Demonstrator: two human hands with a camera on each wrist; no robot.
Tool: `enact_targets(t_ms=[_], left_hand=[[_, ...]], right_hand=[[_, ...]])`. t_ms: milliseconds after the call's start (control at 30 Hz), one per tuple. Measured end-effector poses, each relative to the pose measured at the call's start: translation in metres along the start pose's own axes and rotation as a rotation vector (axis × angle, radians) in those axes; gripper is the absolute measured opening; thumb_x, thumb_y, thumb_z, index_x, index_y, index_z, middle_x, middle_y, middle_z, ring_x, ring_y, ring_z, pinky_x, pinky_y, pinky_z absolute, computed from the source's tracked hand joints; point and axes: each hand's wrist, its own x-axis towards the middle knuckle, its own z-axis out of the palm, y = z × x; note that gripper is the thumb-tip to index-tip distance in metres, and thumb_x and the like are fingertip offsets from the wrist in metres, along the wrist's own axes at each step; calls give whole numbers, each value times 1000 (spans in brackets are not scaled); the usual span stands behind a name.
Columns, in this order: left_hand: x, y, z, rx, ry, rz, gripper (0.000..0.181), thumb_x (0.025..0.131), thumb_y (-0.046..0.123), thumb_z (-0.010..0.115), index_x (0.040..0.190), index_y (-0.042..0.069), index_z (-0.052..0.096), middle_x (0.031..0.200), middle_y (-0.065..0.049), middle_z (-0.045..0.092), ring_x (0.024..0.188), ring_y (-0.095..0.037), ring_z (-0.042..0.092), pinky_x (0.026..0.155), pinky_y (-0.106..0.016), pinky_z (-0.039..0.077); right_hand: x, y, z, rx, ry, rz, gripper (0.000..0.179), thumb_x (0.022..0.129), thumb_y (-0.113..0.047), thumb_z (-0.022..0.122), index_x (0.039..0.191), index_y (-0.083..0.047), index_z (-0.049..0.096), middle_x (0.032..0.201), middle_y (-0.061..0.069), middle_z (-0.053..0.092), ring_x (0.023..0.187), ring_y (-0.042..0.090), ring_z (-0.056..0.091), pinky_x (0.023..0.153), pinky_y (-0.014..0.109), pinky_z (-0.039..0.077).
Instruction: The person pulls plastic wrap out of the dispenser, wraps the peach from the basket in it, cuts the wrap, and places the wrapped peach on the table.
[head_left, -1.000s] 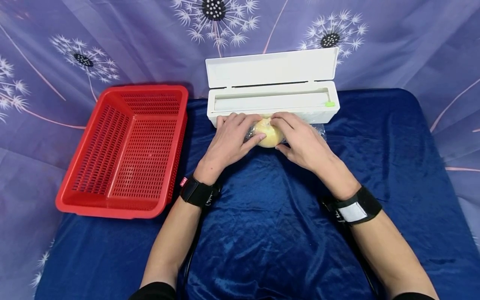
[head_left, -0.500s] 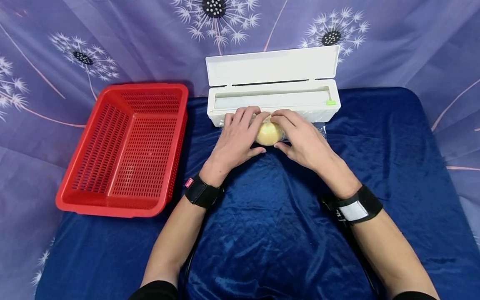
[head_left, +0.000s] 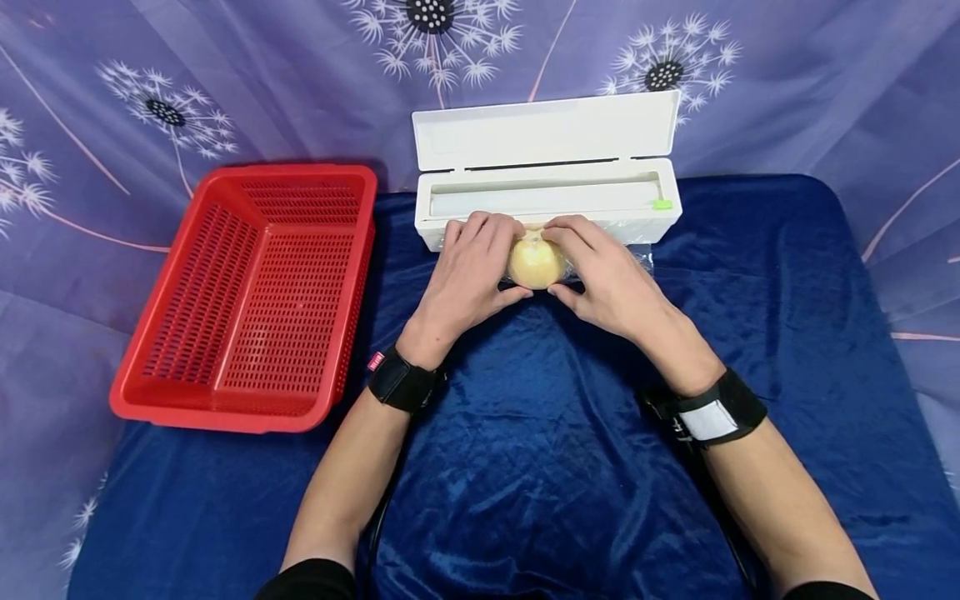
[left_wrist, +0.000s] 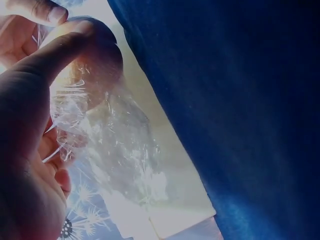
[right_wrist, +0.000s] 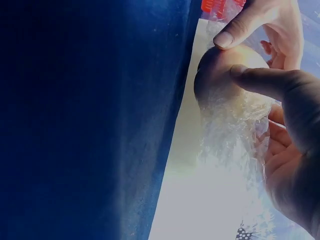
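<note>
A round pale-yellow fruit (head_left: 536, 265) sits against the front of a white cling film box (head_left: 551, 200); its exact kind is unclear. Clear cling film (right_wrist: 225, 130) covers part of it and trails to both sides. My left hand (head_left: 471, 267) holds it from the left, thumb at its near side and fingers curled at its far side. My right hand (head_left: 611, 279) grips it likewise from the right. In the left wrist view crumpled film (left_wrist: 122, 145) hangs beside the fruit, before the box. The fingertips behind the fruit are partly hidden.
The box's white lid (head_left: 543, 133) stands raised, with a film roll (head_left: 547, 200) inside and a green slider (head_left: 662, 204) at the right end. A red slotted basket (head_left: 341, 325) stands at the left on the blue cloth (head_left: 525, 467). A patterned purple curtain (head_left: 300, 75) hangs behind.
My left hand has shifted a little right and its thumb has moved down to the fruit's near edge. More of the fruit's top shows now. My right hand has barely moved.
</note>
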Motion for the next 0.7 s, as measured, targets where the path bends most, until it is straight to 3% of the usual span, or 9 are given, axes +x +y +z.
enact_targets(t_ms=[233,700], left_hand=[[0,-3,-1,-93,1,-38,81,76,58,92,132,11,58,125,-4,61,113,-27,53,89,-43,35],[-1,-6,-1,-175,18,-75,79,76,57,93,130,10,59,123,-3,65,113,-27,55,94,-44,37]], right_hand=[[-1,1,-1,14,23,0,76,75,-4,96,140,4,58,136,22,52,115,36,58,96,49,50],[-1,2,-6,5,48,72,66,74,-8,98,126,3,60,131,20,62,123,38,59,105,50,47]])
